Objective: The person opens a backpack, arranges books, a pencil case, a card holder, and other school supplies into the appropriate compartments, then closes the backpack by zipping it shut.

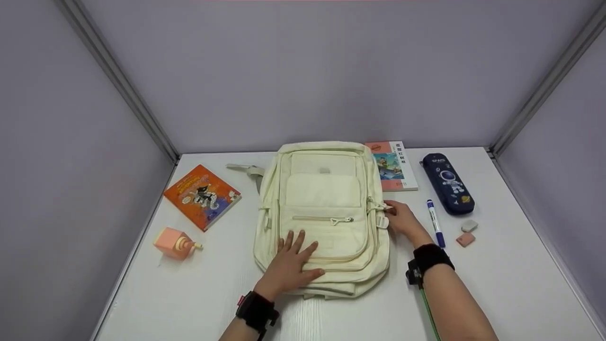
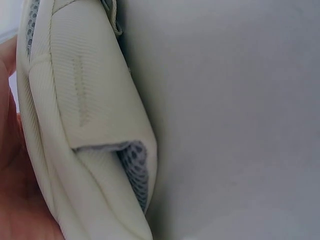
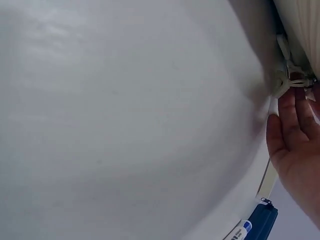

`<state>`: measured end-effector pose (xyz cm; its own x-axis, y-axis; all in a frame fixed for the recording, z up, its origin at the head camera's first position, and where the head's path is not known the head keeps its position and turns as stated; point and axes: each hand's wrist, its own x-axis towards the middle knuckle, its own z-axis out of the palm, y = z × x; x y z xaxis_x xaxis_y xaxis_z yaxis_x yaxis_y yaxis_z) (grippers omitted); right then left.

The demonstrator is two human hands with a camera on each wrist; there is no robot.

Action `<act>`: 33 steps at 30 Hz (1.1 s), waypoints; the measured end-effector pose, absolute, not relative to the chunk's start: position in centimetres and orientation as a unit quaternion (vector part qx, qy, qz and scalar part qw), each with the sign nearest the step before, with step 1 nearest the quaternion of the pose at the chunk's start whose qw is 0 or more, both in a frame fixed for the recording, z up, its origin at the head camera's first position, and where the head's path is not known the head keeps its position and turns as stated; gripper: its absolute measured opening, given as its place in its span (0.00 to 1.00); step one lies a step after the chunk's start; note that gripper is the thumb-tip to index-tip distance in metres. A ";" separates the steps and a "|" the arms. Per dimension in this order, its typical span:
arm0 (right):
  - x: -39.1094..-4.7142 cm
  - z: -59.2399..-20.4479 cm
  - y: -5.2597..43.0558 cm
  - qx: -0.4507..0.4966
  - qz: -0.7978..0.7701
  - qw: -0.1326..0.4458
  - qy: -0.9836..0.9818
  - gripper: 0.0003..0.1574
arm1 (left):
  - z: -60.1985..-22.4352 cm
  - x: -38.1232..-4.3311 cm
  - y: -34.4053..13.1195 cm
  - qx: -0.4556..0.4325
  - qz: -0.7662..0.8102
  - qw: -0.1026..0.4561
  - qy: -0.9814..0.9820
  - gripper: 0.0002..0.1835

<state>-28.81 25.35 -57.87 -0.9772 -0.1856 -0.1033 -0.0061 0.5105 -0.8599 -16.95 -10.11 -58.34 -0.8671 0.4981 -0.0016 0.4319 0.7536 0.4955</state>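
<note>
1. Nearest, a person's left hand (image 1: pixel 289 270) is resting on the lower front of a cream bag (image 1: pixel 324 189), its fingers spreading wide and gripping nothing.
2. The bag is lying front side up in the middle of a white table (image 1: pixel 213 289), with a strap (image 1: pixel 247 167) sticking out at its upper left.
3. At the bag's right edge, above a side buckle (image 1: pixel 382 222), the right hand (image 1: pixel 403 221) is working with narrow, bent fingers; they are apparently pinching a zip pull (image 1: pixel 380 207), though the fingertips are partly hidden.
4. The step in hand is seemingly working that zip while the left hand is steadying the bag. The next move is probably calling for a firm pinch, a pull along the zip's line, and the left palm holding the fabric down; which way the slider should be going, I cannot tell.
5. To the left, a pink bottle (image 1: pixel 172 243) is lying tipped over; to the right, a pink eraser (image 1: pixel 465 239), a white eraser (image 1: pixel 469 226) and a marker (image 1: pixel 436 222) are lying near one another.
6. Farther off, an orange book (image 1: pixel 189 189) is lying at the left and a dark blue case (image 1: pixel 447 187) at the right.
7. Farthest, a second book (image 1: pixel 390 166) is showing partly from behind the bag's upper right edge.
</note>
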 end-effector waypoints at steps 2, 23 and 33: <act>-28.7 -57.8 25.2 -0.034 -0.529 0.112 0.841 0.32 | -58.4 -16.9 -10.1 0.248 0.245 0.070 0.935 0.41; -28.3 -57.9 25.9 -0.020 -0.425 0.080 0.901 0.17 | -58.4 -17.1 -10.1 0.242 0.239 0.075 0.937 0.42; -27.8 -57.9 26.7 -0.048 -0.357 0.040 0.932 0.11 | -58.6 -17.1 -10.2 0.246 0.236 0.072 0.937 0.42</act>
